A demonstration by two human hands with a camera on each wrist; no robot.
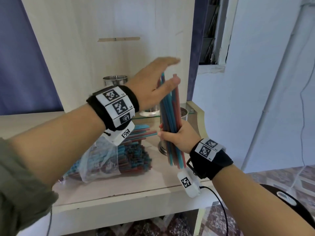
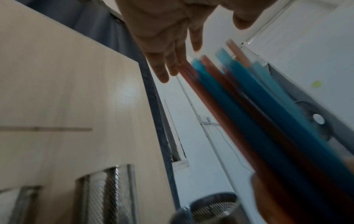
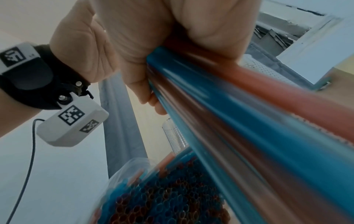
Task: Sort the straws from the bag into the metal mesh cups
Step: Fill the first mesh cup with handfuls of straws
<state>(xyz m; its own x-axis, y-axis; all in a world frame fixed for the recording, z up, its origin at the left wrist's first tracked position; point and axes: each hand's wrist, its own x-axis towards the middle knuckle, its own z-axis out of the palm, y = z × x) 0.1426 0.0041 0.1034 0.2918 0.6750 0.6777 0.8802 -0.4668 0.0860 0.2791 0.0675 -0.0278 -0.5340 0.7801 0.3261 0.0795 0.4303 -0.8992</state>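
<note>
My right hand [image 1: 177, 135] grips the lower part of an upright bundle of blue and red straws [image 1: 170, 113], held above the shelf. My left hand [image 1: 163, 74] is at the bundle's top, fingers straight and thumb resting against the straws. In the left wrist view the straight fingers [image 2: 168, 60] hover by the straw tips [image 2: 226, 72]. The right wrist view shows the right hand [image 3: 191, 27] wrapped round the straws [image 3: 249, 113]. A clear bag [image 1: 102, 160] of more straws lies on the shelf, lower left. Metal mesh cups stand behind: one back left [image 1: 115, 80], one right [image 1: 185, 114].
A third metal cup [image 1: 150, 112] is partly hidden behind my left hand. A cup base [image 1: 162, 148] shows behind the held bundle. The wooden back panel [image 1: 119, 31] closes the shelf behind. The shelf front edge [image 1: 119, 200] is near me; tiled floor lies below.
</note>
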